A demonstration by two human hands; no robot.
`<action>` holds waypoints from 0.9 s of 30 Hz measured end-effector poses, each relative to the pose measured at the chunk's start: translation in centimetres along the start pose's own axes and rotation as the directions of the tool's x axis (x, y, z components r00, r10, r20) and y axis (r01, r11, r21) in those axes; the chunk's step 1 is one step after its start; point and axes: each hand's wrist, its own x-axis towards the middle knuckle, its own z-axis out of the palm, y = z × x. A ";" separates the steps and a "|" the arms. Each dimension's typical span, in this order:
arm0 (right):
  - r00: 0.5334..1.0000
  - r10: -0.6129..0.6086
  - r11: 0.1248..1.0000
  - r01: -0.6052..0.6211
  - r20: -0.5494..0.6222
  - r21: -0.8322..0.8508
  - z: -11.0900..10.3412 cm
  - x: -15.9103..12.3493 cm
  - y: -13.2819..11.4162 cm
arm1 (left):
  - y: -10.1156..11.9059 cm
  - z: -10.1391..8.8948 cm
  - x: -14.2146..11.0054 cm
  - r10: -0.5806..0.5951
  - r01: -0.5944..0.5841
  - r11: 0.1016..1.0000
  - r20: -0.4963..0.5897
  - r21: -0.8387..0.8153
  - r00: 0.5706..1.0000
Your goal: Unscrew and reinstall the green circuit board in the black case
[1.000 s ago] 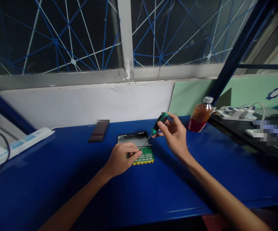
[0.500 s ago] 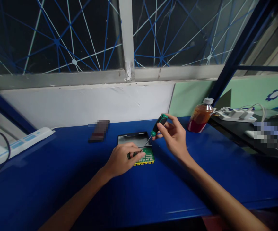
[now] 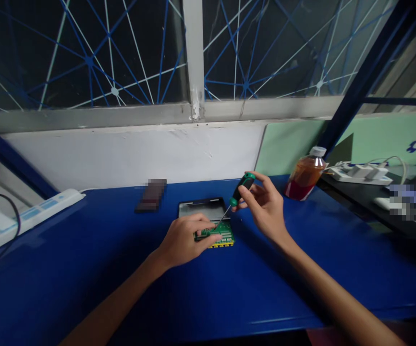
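A green circuit board with yellow parts along its near edge lies on the blue table. My left hand grips its left end, the thumb and forefinger apart across the top. Between the fingers and thumb of my right hand is a screwdriver with a green and black handle. Its shaft slants down to the left, and the tip reaches the board beside my left fingertips. Whether it sits in a screw is too small to tell. Just behind the board is a shallow black open case.
Further back on the left lies a dark flat object, partly blurred. A bottle of orange-red drink stands at the right. White power strips lie at the left edge and, with plugs in it, another at the right.
My left thumb and forefinger have spread apart, uncovering more of the board near the screwdriver tip. My right hand keeps nearly the same hold. The whole view has shifted slightly.
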 end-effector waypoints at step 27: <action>0.937 0.266 0.962 -0.272 -0.227 0.006 -1.7 0.5 1.8 | -3.0 -1.1 -0.2 0.039 -0.056 0.995 0.215 0.077 0.976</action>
